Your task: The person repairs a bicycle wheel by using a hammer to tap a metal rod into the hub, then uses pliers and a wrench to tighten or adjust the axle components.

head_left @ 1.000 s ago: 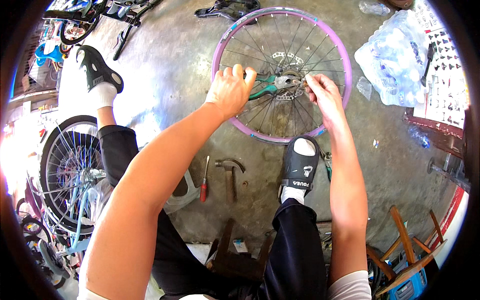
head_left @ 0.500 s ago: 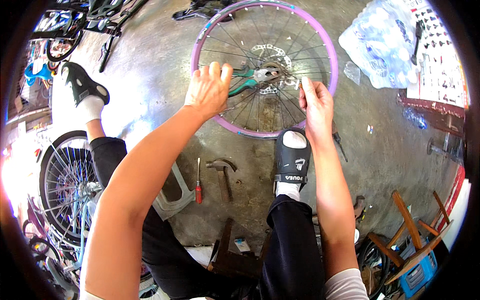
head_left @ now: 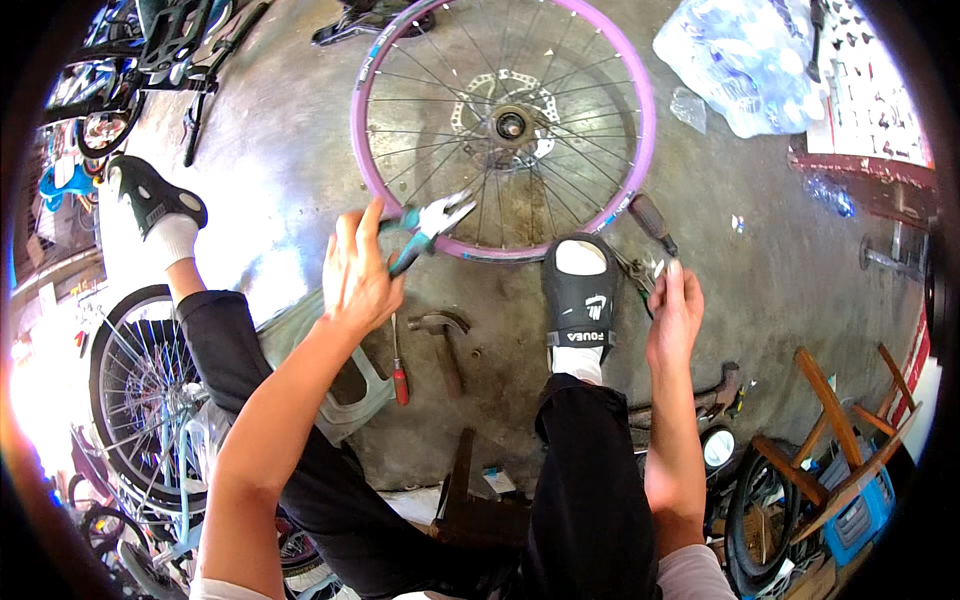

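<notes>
Green-handled pliers (head_left: 432, 228) are held in my left hand (head_left: 362, 270), their jaws pointing toward the near edge of a purple bicycle wheel (head_left: 645, 110). The wheel lies flat on the floor, with a brake disc (head_left: 470, 105) and a bare hub (head_left: 511, 124) at its centre. To the right of my shoe (head_left: 580, 300), my right hand (head_left: 676, 312) has its thumb and fingers pinched together. Something small and pale shows at those fingertips, too small to name. Close by lie a dark-handled tool (head_left: 652, 222) and another metal tool (head_left: 636, 270), partly hidden.
Between my feet lie a red screwdriver (head_left: 400, 375) and a claw hammer (head_left: 442, 345). Another hammer (head_left: 722, 390) rests right of my leg. A wooden stool (head_left: 830, 430) lies at the right, wrapped bottles (head_left: 745, 70) at the far right, and a bicycle wheel (head_left: 130, 390) at the left.
My left hand has drawn the pliers back from the hub toward me. My right hand has come down and right, away from the wheel. The view has shifted slightly.
</notes>
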A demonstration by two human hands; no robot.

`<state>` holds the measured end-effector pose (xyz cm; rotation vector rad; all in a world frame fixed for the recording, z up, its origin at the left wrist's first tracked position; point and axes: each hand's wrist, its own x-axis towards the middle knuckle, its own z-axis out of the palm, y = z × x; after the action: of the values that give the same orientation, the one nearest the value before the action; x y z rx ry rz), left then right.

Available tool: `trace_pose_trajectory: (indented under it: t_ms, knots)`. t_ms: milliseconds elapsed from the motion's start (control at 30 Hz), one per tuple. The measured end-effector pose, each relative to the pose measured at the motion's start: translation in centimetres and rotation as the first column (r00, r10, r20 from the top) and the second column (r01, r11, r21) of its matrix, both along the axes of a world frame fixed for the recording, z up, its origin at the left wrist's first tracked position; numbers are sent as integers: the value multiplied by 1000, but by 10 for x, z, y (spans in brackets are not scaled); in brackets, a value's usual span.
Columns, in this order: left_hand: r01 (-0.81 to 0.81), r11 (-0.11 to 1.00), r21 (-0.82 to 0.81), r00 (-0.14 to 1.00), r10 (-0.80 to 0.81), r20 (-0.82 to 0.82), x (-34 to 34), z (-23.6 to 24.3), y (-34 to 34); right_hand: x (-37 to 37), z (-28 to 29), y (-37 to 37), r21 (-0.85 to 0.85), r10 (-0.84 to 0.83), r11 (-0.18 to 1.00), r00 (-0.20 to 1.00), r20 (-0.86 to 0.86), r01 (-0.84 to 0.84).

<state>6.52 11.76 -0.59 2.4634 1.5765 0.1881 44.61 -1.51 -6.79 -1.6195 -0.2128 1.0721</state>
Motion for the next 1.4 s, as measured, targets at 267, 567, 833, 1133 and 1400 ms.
trace_pose_trajectory:
  t_ms: [267, 567, 833, 1133, 1400]
  knots:
    - [-120, 903, -413, 869, -106, -484, -107, 17, -36, 48, -6, -133, -175, -196, 965, 981, 3, 194]
    - [-173, 863, -475, 683, -242, -689, -87, 8, 5, 44, -20, -164, -347, -147, 924, 987, 69, 162]
    - [-92, 878, -470, 611, -323, -722, -72, 7, 15, 78, 58, -319, -674, 605, 442, 751, -264, -593]
    - [-88, 877, -472, 612, -326, -720, -67, -5, 15, 77, 70, -406, -665, 916, -317, -37, -399, -677]
    - [-196, 854, -482, 600, -284, -748, -62, 14, 1, 56, 39, -181, -616, 813, 572, 475, 337, -542]
